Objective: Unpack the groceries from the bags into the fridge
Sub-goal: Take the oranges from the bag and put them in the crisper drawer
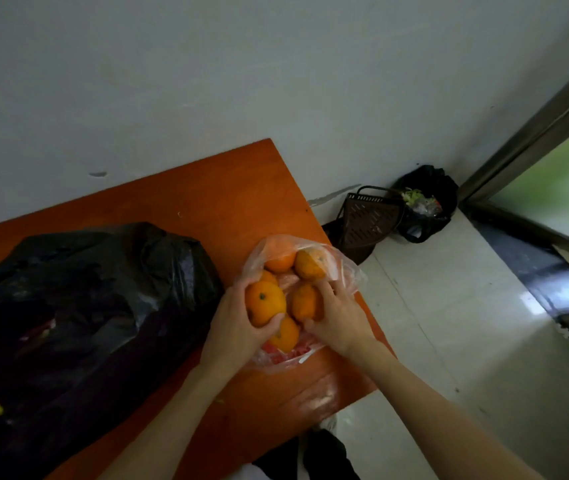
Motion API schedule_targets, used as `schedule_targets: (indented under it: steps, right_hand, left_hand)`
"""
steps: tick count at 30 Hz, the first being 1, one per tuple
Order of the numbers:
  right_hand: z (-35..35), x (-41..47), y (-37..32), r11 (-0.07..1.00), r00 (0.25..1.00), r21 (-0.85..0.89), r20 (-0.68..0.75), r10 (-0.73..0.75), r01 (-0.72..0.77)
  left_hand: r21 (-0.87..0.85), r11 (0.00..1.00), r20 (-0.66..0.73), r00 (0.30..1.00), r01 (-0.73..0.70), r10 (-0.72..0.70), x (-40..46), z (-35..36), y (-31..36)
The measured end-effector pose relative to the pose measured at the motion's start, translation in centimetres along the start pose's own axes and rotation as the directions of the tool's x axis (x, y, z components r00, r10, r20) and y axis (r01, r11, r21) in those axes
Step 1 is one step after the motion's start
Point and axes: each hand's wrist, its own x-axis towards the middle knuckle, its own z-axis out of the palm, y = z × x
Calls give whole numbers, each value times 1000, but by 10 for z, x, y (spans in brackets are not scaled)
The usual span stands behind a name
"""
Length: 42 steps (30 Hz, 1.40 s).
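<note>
Your left hand (pixel 241 317) grips one bright orange (pixel 264 302) while your right hand (pixel 336 315) curls around another orange (pixel 303 302) inside a clear plastic bag (pixel 345 268) on the counter (pixel 227 188).

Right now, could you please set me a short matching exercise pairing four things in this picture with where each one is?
Things:
1. left hand
2. right hand
3. black bag
4. bin

Places:
A. on the floor in the corner by the wall
B. lying on the orange table, left of the clear bag
C. gripping the big orange nearest the camera
D. fingers resting on another orange in the clear bag

Pairs: 1-C, 2-D, 3-B, 4-A
</note>
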Motion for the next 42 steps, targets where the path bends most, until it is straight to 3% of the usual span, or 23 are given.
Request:
schedule_targets:
  steps: [4,8,10,13,15,19,24,28,31,35,42]
  right_hand:
    - [-1,-17,2,997,997,-5,-26,-75,75]
    - [12,0,1,984,982,-140,165,-87,110]
    - [13,2,3,981,982,-165,176,-73,102]
    - [4,-17,6,992,992,-80,88,-86,94]
    - [-9,-41,4,992,998,109,-4,-59,59]
    - [-45,-104,3,887,964,460,-251,84,42]
    - [-72,-233,49,861,875,502,-375,306,-86]
    - [-68,-366,96,796,741,570,-443,504,-201]
    - [-61,-467,122,727,601,633,-481,638,-266]
    - [-59,-593,148,621,386,728,-504,773,-291]
    - [-53,-767,184,467,-98,851,-500,861,-239]
  left_hand:
    - [-81,996,42,999,25,-22,3,-1,14]
    - [-70,997,43,999,-15,18,-9,-3,23]
    - [-73,997,60,998,-21,25,-19,-4,21]
    - [-46,998,47,998,-40,42,-35,-5,21]
    - [-30,998,33,997,-62,63,-43,-2,27]
    - [-17,995,-45,994,-102,101,-64,14,59]
    - [-105,972,41,976,-211,216,-127,64,113]
    - [-142,942,241,912,-305,332,-207,129,143]
    - [-176,916,425,812,-360,400,-270,181,169]
    - [-249,845,574,631,-472,522,-352,242,226]
    - [-409,704,744,235,-580,626,-483,342,307]
